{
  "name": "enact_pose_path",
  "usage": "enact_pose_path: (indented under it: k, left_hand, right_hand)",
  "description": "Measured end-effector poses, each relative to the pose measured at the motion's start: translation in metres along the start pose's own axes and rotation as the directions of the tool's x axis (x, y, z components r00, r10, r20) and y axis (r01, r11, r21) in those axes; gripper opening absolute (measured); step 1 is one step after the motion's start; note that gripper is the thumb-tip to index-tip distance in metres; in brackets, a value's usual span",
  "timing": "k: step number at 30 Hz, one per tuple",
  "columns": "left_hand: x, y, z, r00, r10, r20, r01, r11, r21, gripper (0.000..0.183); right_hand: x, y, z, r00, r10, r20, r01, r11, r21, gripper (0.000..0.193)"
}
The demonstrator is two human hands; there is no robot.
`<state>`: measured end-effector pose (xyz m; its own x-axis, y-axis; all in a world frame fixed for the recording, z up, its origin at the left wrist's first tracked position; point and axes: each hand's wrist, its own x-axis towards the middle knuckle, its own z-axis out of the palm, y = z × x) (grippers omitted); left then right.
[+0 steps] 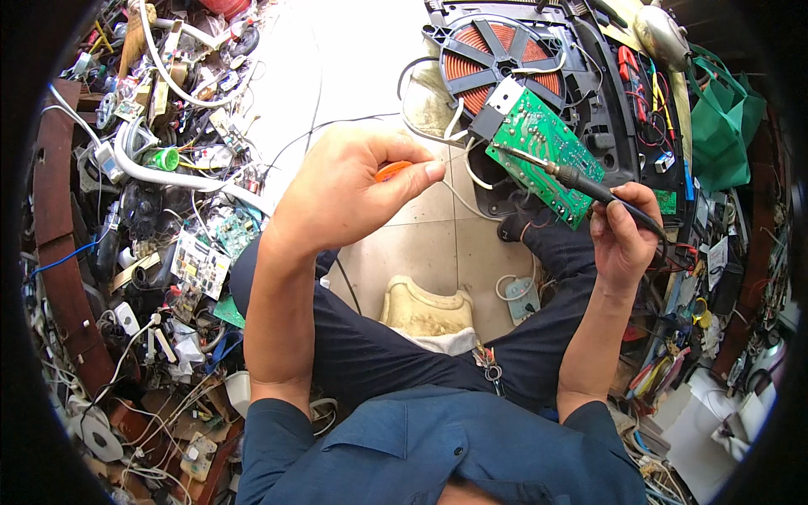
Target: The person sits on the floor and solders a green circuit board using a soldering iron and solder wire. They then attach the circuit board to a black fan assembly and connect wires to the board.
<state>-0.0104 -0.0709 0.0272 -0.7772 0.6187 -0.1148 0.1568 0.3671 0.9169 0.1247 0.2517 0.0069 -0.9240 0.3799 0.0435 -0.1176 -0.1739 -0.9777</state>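
My right hand (624, 231) grips a soldering iron (581, 181) by its dark handle. The iron's metal shaft slants up and left over a green circuit board (551, 143), its tip near the board's left edge. Whether the tip touches the solder points I cannot tell. My left hand (353, 181) is closed, thumb and forefinger pinched, around an orange reel (394, 171), likely of solder, mostly hidden by the fingers. It is held left of the board, apart from it. Behind the board lies a round copper coil (497, 59) in a black spoked frame.
Heaps of electronic scrap and cables (185, 252) fill the left side. On the right are a red multimeter (631, 71), a green bag (724, 126) and more clutter. A yellowish padded object (427, 305) stands between my legs, with a pale power socket (522, 299) nearby.
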Motion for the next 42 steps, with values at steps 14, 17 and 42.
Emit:
enact_pose_path:
  k: [14, 17, 42]
  left_hand:
    - [0.006, 0.003, 0.006, 0.991, -0.093, 0.093, 0.101, 0.992, -0.077, 0.026]
    - [0.009, 0.001, 0.009, 0.993, -0.068, 0.098, 0.073, 0.996, -0.050, 0.026]
    - [0.016, 0.011, 0.014, 0.992, -0.112, 0.059, 0.108, 0.992, 0.061, 0.026]
  right_hand:
    - [-0.004, 0.007, 0.000, 0.969, -0.236, 0.072, 0.243, 0.963, -0.117, 0.019]
    - [-0.004, 0.006, -0.001, 0.972, -0.224, 0.073, 0.231, 0.967, -0.111, 0.019]
    - [-0.005, 0.006, -0.002, 0.989, -0.140, 0.048, 0.142, 0.988, -0.054, 0.020]
